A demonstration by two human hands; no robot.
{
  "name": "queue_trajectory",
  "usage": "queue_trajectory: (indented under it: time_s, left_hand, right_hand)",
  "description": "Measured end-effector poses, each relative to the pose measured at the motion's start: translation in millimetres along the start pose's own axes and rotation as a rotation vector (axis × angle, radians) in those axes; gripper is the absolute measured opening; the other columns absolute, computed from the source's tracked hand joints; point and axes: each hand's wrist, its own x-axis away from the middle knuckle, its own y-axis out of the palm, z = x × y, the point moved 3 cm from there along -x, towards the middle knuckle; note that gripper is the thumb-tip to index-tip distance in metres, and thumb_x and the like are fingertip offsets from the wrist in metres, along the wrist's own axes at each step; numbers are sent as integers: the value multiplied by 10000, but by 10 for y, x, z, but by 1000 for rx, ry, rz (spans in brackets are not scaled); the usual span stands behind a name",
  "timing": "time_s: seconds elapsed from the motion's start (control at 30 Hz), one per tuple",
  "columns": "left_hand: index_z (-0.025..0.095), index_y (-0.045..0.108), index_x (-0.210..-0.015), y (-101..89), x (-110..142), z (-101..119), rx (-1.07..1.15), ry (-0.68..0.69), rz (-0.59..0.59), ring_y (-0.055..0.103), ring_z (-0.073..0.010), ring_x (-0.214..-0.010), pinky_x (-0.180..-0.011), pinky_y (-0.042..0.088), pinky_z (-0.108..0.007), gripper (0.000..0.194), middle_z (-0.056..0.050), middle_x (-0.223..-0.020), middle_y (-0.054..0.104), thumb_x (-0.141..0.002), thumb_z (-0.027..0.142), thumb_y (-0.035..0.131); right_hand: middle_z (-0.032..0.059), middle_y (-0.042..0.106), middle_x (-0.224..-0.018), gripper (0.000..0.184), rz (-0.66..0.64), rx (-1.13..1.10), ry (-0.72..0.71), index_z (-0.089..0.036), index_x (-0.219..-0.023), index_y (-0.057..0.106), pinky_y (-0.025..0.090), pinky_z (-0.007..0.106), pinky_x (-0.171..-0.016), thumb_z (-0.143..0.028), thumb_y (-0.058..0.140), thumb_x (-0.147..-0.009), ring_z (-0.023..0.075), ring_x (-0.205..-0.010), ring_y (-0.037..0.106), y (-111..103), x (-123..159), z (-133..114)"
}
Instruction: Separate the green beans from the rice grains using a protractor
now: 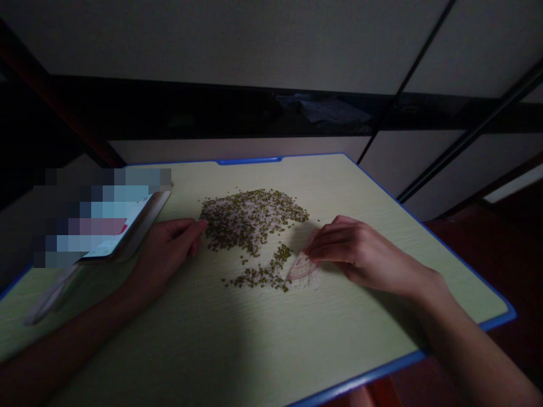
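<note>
A mixed pile of green beans and whitish rice-like grains (pixel 254 217) lies on the table. My left hand (pixel 176 243) rests at its left edge, fingers curled in and closed, with nothing seen in them. In my right hand (pixel 345 246), thumb and fingers pinch a clear protractor (pixel 302 267), its curved edge down near the tabletop. Just left of the protractor is a smaller scatter of mostly green beans (pixel 265 275). Whitish grains (pixel 313 280) lie on its other side, under and beside the right hand.
The pale table (pixel 322 345) has a blue rim and a blue handle (pixel 249 161) at its far edge. A lit tablet or phone (pixel 112 240), partly pixelated, leans on a stand at the left. Cabinet panels (pixel 237 42) rise behind the table.
</note>
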Motion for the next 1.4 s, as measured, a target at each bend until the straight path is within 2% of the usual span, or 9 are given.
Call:
queue_trajectory:
  time_s: [0.2,0.43,0.6,0.97,1.4]
  left_hand:
    - [211,401,-375,10,-1,0,-3,-2,-5,351,-79,-377,-456,281,-233,411,78,-350,374,-721,417,483]
    - [214,398,-378,11,15,32,7,-12,-8,330,-84,-370,-442,269,-241,407,76,-351,366,-716,424,482]
    - [209,407,-384,11,4,14,-12,-5,-8,344,-78,-377,-444,270,-233,400,78,-355,369,-720,413,482]
    - [216,398,-373,-2,13,40,-28,6,2,348,-87,-379,-447,274,-239,408,73,-352,371,-719,418,481]
    - [215,405,-371,4,9,51,-11,10,-11,345,-82,-367,-442,273,-239,404,73,-346,376,-711,420,480]
  right_hand:
    - [26,683,-779,337,3,-50,38,-207,-817,692,407,344,-769,26,463,-735,184,-860,620,-23,24,29]
    - [40,691,-874,326,-40,-43,24,-187,-865,682,400,347,-795,23,442,-793,172,-883,608,-17,38,40]
    - [24,687,-806,337,-48,-74,8,-199,-921,675,395,339,-781,24,453,-800,165,-865,611,-23,36,31]
    - [21,693,-822,367,-31,-44,-20,-204,-903,683,401,343,-781,46,463,-749,177,-877,614,-4,24,6]
    - [27,695,-846,349,-23,-5,-18,-204,-859,682,401,343,-776,29,442,-759,184,-895,611,6,14,-2]
